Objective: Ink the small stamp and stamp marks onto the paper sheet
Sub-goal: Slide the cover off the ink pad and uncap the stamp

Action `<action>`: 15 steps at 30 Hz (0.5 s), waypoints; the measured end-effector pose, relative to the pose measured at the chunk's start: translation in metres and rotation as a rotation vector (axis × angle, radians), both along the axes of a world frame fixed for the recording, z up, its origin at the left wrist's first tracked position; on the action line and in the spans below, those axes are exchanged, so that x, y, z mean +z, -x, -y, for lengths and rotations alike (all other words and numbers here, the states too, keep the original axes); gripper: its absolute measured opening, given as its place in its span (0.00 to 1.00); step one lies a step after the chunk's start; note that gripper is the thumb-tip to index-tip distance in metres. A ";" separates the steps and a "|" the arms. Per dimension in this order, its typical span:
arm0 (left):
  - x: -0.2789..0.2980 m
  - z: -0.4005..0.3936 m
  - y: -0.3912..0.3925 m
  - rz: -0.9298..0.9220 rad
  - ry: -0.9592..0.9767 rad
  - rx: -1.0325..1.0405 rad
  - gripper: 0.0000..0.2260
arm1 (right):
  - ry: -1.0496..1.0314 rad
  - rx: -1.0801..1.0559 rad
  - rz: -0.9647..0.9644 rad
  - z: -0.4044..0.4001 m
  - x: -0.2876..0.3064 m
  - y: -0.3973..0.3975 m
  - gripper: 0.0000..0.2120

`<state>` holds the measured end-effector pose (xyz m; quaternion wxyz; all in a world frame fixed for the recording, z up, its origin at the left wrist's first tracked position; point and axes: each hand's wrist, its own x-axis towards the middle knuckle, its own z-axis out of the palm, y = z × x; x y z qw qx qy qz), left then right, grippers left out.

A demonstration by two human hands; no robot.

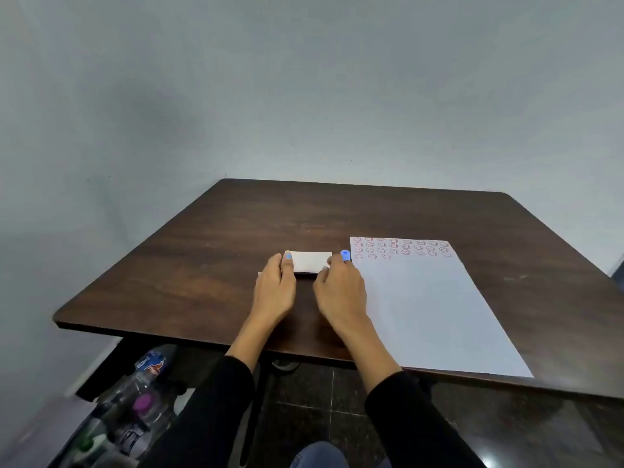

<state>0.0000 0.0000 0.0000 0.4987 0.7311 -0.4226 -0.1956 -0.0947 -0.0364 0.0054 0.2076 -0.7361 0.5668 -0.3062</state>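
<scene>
A white rectangular ink pad case (309, 261) lies on the dark wooden table (236, 231), lid down. My left hand (275, 292) grips its left end. My right hand (339, 288) touches its right end and also holds a small blue stamp (344, 255) between the fingers. To the right lies the white paper sheet (429, 309), with several rows of red smiley marks (401, 247) along its far edge. The lower part of the sheet is blank.
The table's near edge runs below my wrists, and the sheet's near right corner (526, 374) reaches it. Several plastic bottles (141, 400) lie on the floor under the table's left side. A grey wall stands behind the table.
</scene>
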 end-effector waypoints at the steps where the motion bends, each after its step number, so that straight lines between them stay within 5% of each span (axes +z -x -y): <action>1: -0.001 0.001 0.000 -0.005 0.014 0.002 0.12 | -0.014 -0.007 -0.001 0.001 0.001 -0.001 0.14; 15: 0.004 -0.013 -0.002 -0.009 0.175 0.054 0.16 | 0.143 0.007 0.017 -0.005 0.005 -0.018 0.17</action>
